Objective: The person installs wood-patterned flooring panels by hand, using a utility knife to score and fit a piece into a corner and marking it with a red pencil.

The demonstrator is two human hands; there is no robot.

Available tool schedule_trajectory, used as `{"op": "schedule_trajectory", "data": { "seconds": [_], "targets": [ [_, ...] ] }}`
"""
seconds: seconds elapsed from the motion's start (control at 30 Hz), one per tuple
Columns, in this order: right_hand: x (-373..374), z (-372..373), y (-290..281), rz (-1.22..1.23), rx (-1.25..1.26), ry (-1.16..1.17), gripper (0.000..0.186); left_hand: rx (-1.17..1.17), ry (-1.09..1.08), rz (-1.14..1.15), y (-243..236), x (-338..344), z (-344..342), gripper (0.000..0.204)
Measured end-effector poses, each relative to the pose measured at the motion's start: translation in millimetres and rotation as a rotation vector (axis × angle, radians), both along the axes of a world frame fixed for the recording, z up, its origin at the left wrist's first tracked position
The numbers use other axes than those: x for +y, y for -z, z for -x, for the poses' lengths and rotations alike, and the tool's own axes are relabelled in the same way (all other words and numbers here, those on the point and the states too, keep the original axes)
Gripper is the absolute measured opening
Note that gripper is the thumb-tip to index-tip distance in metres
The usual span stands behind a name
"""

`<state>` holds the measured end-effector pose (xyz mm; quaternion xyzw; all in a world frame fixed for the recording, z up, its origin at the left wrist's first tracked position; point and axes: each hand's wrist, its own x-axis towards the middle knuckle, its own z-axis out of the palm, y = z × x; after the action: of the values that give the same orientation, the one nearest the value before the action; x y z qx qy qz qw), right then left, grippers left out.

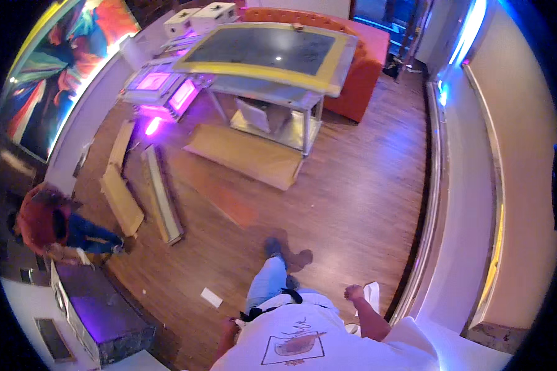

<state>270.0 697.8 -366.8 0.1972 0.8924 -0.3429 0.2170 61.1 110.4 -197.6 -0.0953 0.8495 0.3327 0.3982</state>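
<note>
Balance perhaps explains the low right hand (354, 292), half-curled beside a white sheet (372, 292), left hand (231, 324) mostly hidden, both grips unclear.

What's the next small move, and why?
Probably a short, slow step ahead, right of the long boards: one shoe is ahead of the other, and those boards lie on the floor to the front left. I can't tell whether the right hand grips the white piece beside it.
</note>
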Motion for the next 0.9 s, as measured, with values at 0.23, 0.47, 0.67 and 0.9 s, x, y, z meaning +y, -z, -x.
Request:
{"op": "schedule_trajectory", "data": {
  "seconds": [0.23,0.47,0.67,0.9],
  "targets": [
    [86.2,172.5,-66.1,0.421,-0.051,0.56,0.022,0.01,-0.024,-0.075,20.1,107.1,188.7,0.014],
    [257.7,197.4,-182.5,0.462,0.044,0.92,0.029,0.026,0.728,0.018,70.9,374.6,368.3,0.02],
    [348.6,156.5,-225.2,0.327,0.494,1.753,0.017,0.092,0.968,-0.304,-21.3,728.4,477.1,0.023],
    [344.4,110.7,-136.9,0.413,-0.044,1.898,0.023,0.222,1.2,-0.387,-27.2,1048.1,530.4,0.02]
  ]
}}
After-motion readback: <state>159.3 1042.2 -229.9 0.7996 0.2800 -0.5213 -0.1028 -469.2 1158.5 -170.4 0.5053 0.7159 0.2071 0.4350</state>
